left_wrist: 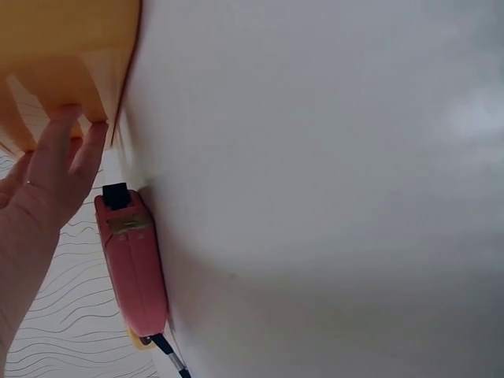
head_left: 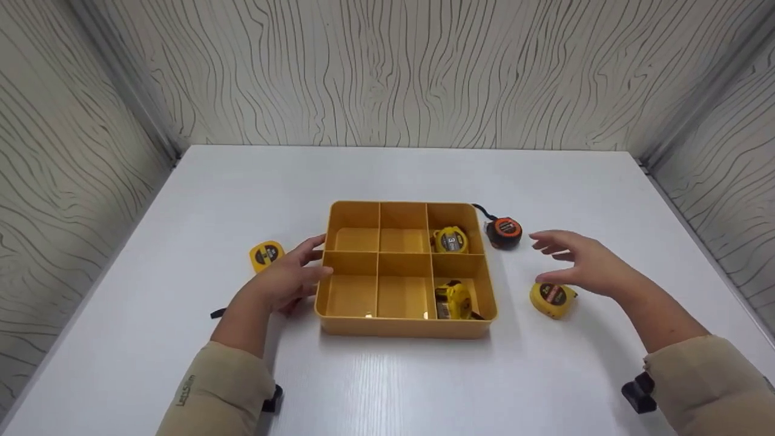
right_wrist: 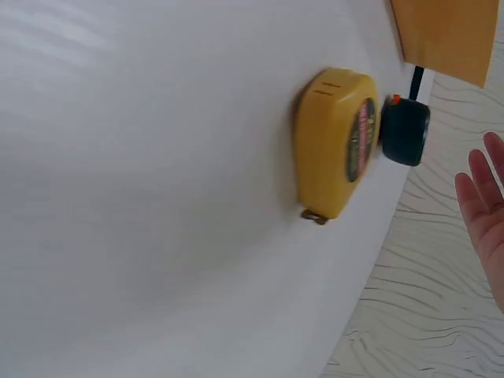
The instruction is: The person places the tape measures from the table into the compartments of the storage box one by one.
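A yellow-orange six-compartment box point(head_left: 407, 327) stands mid-table. My left hand point(head_left: 289, 278) touches its left wall with fairly straight fingers, the thumb at the rim. Below that hand lies a red tape measure point(left_wrist: 135, 268) with a black strap, mostly hidden in the head view. A yellow tape measure point(head_left: 266, 255) lies just beyond the left hand. To the right of the box, my right hand point(head_left: 584, 263) hovers with fingers spread and nothing held. Near its thumb is a yellow 2m tape measure point(head_left: 552, 300); past its fingertips lies a black-and-orange tape measure point(head_left: 504, 233).
Inside the box's right column, one yellow tape measure point(head_left: 451, 240) sits in the back compartment and another yellow tape measure point(head_left: 454, 300) in the front one. Wood-grain panels point(head_left: 387, 72) wall the white table point(head_left: 387, 387) at the back and sides.
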Motion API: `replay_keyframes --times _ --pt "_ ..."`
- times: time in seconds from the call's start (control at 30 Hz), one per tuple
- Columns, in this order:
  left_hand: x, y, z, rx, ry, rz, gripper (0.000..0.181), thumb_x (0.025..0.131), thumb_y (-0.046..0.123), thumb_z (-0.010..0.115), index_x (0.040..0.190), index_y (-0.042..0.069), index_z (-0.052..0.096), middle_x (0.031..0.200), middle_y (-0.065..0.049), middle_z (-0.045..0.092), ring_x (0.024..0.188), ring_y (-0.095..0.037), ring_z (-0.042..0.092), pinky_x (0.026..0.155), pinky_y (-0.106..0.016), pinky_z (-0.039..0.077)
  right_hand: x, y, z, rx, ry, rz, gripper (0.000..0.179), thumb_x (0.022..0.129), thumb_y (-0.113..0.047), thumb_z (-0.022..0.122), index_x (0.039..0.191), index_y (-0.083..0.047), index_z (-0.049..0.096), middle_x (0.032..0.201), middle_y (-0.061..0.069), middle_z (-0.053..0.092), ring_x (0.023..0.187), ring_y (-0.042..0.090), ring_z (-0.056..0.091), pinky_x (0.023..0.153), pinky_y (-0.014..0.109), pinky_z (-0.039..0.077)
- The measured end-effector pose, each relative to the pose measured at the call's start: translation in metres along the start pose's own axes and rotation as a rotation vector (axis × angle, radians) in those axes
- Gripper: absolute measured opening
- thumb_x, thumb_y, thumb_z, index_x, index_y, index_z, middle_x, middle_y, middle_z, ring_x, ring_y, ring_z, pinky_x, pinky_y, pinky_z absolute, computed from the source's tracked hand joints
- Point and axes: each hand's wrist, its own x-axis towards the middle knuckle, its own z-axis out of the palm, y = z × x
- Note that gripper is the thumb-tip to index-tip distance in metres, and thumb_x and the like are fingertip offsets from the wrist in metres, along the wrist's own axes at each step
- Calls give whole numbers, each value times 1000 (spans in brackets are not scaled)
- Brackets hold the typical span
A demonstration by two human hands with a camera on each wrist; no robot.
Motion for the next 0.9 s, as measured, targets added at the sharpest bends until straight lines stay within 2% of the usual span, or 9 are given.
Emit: replay_keyframes --times 0.13,0.27,0.43,0.67,0.77,0.9 --pt "-1 1 0 -11 -15 11 72 73 34 75 132 52 36 137 13 37 117 -22 49 95 -48 41 -13 23 8 20 22 70 76 76 -41 71 135 -6 39 127 18 50 117 38 46 95 52 39" --pt "1 0 0 -26 -24 23 71 76 30 74 132 50 36 137 12 37 117 -22 49 96 -48 39 -19 37 12 38 44 93 75 77 -38 71 136 -3 39 128 21 48 117 40 45 95 52 39" --pt "2 -2 0 -54 -34 48 69 78 23 72 133 47 37 136 10 38 117 -22 50 98 -48 38 -20 45 17 46 34 128 78 75 -40 72 135 -2 39 128 22 47 116 41 45 94 52 40" --pt "2 -1 0 -38 -14 -4 70 77 27 73 133 50 36 136 12 37 112 -21 53 95 -46 41 -18 54 28 56 -22 195 84 71 -43 74 134 -1 39 125 20 49 114 38 47 93 51 41" --pt "2 0 0 -36 -11 -12 70 77 28 73 132 51 36 137 12 37 113 -21 52 96 -46 41 -18 57 33 61 -35 211 84 69 -41 77 132 0 41 122 19 49 111 35 47 95 50 40" --pt "3 -1 -1 -30 -15 10 71 77 27 73 133 49 36 137 10 36 115 -21 51 96 -46 40 -19 59 36 49 -29 219 85 66 -42 78 129 1 42 122 17 46 111 33 46 96 50 38"
